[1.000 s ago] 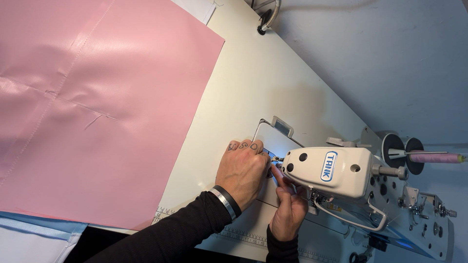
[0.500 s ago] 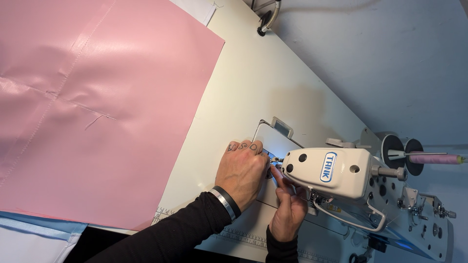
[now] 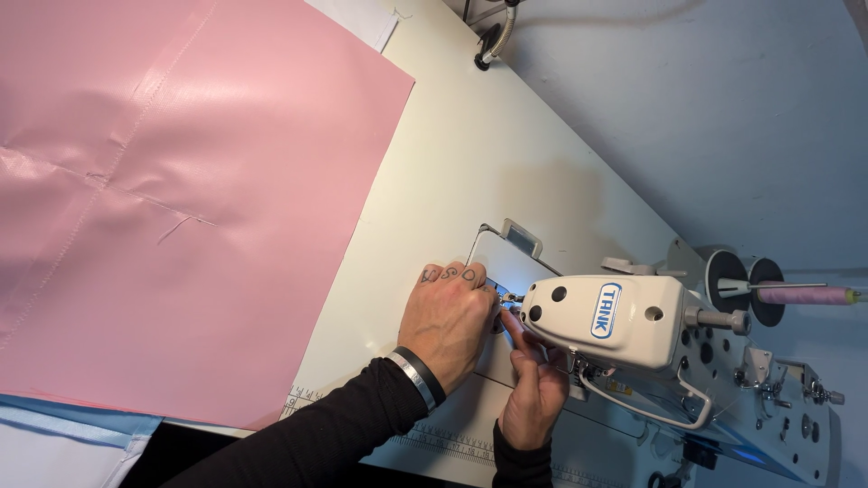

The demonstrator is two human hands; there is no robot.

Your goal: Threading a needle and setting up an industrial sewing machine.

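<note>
My left hand (image 3: 448, 321) rests on the bed of a white sewing machine (image 3: 624, 325), fingers curled, with the fingertips at the needle area under the machine's head. My right hand (image 3: 533, 393) comes up from below beside it. Its index finger is stretched up to the same lit spot by the needle, and its other fingers are folded. Both sets of fingertips are partly hidden by the machine head, so I cannot tell whether either holds anything. A black and silver band (image 3: 418, 375) sits on my left wrist.
A large shiny pink sheet (image 3: 181, 199) with stitched seams covers the left of the cream table (image 3: 470, 154). Light blue fabric (image 3: 63, 425) shows under its near edge. A pink thread spool (image 3: 800, 294) sticks out at the machine's right. A measuring strip (image 3: 443, 440) runs along the table's front.
Both hands stay at the needle area with only tiny finger shifts. The view has drifted slightly.
</note>
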